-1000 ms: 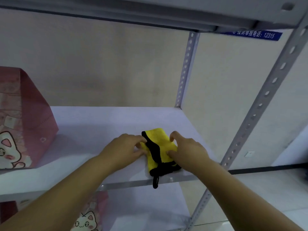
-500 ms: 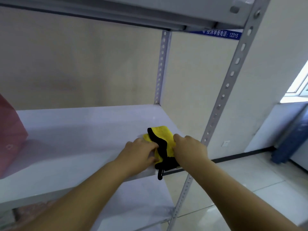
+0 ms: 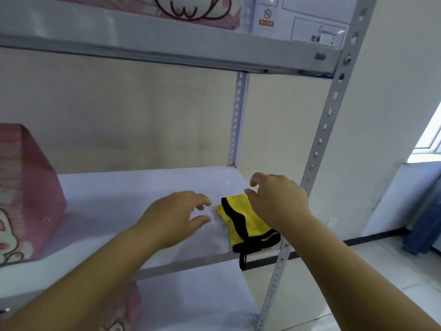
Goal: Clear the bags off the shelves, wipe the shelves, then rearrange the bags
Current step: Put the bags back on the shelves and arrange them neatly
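Person's at the middle shelf (image 3: 133, 187) with a folded yellow cloth (image 3: 249, 219) lying at its right front corner, black loop dangling over the edge by the front post (image 3: 319, 144).

Neither hand has anything in it. The left hand (image 3: 176, 216) hovers just beside the cloth, fingers relaxed and spread, with a clear gap to it. The right hand (image 3: 279, 201) sits over the cloth's far right side, fingers loosely curved and not closed on anything. Can't tell if its palm is actually touching the fabric.

One pink bag (image 3: 26, 192) stands at the left end of this shelf, well apart from the cloth. Another bag (image 3: 191, 8) is up on the top shelf, and a third (image 3: 124, 311) peeks out on the shelf below.

Best guess: this is the seam between wiping and rearranging. The shelf surface here is bare and the cloth is parked, not in use. If more wiping is due, the next move is closing a hand on the cloth and sweeping left toward the bag. If not, it's reaching for a bag, and the cloth needs to stay out of the way at that corner, where the hanging loop could snag.
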`<action>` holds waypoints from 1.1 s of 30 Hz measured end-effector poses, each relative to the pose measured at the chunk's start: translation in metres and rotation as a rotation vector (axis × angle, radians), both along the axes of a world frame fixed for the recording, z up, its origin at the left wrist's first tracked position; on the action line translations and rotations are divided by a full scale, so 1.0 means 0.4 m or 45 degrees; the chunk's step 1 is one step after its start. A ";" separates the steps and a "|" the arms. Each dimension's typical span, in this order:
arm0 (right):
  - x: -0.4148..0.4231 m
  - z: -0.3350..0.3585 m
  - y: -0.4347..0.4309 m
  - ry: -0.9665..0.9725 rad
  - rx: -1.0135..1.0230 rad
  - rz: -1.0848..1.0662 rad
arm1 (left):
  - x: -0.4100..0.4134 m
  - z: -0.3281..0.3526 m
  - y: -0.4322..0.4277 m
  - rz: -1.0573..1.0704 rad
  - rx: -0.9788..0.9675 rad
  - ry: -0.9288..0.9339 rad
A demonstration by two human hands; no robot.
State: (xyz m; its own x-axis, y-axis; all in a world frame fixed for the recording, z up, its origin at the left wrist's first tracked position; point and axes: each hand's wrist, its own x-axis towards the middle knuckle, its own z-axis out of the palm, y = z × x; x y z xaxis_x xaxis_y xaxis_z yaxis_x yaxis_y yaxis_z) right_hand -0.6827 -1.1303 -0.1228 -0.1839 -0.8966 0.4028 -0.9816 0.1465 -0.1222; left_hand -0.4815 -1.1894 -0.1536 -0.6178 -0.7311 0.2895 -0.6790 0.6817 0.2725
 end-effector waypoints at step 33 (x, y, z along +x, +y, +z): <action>0.233 0.631 -0.048 -0.345 -0.729 0.075 | 0.360 0.675 0.077 0.619 -1.068 0.343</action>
State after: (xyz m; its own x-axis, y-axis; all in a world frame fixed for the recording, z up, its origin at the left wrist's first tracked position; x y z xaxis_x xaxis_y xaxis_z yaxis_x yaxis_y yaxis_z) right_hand -0.5895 -1.1494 0.1298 -0.3036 -0.5644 0.7676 -0.9093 -0.0689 -0.4103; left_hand -0.3374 -1.1586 0.1162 -0.1447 -0.3822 0.9127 -0.9211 0.3889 0.0169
